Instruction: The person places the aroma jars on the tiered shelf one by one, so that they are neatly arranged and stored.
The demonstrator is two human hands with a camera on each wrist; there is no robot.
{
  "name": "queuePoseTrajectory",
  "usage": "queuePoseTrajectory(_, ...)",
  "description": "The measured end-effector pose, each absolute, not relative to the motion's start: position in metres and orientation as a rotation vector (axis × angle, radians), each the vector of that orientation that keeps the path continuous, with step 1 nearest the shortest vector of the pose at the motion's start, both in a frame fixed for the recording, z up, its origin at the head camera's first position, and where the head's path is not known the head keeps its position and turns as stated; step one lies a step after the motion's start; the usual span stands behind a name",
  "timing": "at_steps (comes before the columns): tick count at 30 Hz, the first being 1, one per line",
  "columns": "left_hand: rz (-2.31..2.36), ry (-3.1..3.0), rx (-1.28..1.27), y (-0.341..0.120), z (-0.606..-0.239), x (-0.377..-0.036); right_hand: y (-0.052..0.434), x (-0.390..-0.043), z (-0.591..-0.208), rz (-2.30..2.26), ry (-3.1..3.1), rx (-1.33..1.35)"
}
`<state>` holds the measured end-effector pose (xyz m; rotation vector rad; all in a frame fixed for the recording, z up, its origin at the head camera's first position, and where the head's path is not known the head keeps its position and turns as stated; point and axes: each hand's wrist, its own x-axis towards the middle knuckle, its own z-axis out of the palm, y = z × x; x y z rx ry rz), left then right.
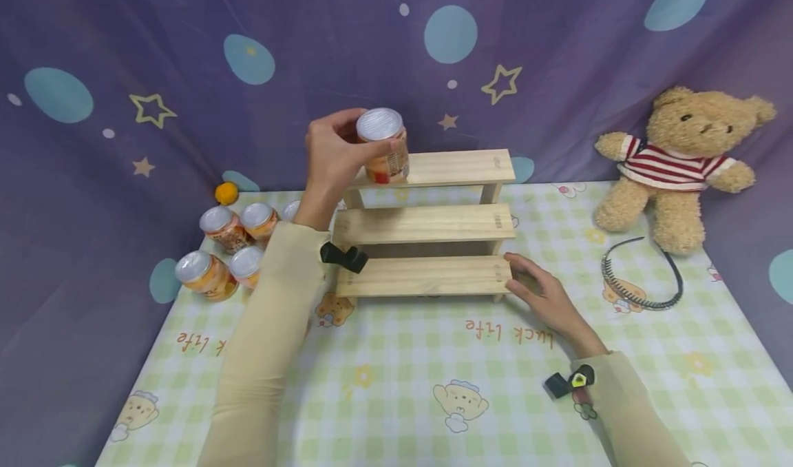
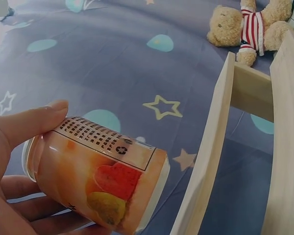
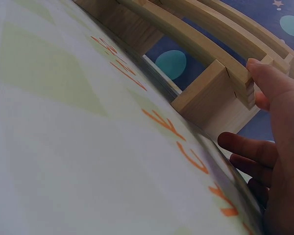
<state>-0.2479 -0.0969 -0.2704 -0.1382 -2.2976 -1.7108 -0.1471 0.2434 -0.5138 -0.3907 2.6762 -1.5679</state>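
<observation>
My left hand (image 1: 337,147) grips a can (image 1: 385,153) with a silver lid and an orange label with fruit pictures. In the head view the can overlaps the left end of the top board of a three-step wooden shelf (image 1: 427,224). The left wrist view shows the thumb on one side of the can (image 2: 98,171) and the fingers curled beneath it. My right hand (image 1: 548,302) holds the right end of the shelf's lowest board. Seen from the right wrist, thumb and forefinger are at the board end (image 3: 240,85), while the other fingers hang loosely below.
Several similar cans (image 1: 207,274) stand left of the shelf, partly hidden by the left arm. Behind them lies a small orange ball (image 1: 226,193). A teddy bear (image 1: 675,167) in a striped shirt sits at the back right, with a black headband (image 1: 641,305) before it.
</observation>
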Motion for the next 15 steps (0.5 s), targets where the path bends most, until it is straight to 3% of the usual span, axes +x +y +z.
queuePoseTrajectory(15, -1.648, -2.41, -0.118, -0.056, -0.271, -0.264, 0.243, -0.148, -0.514, -1.572, 2.665, -0.397)
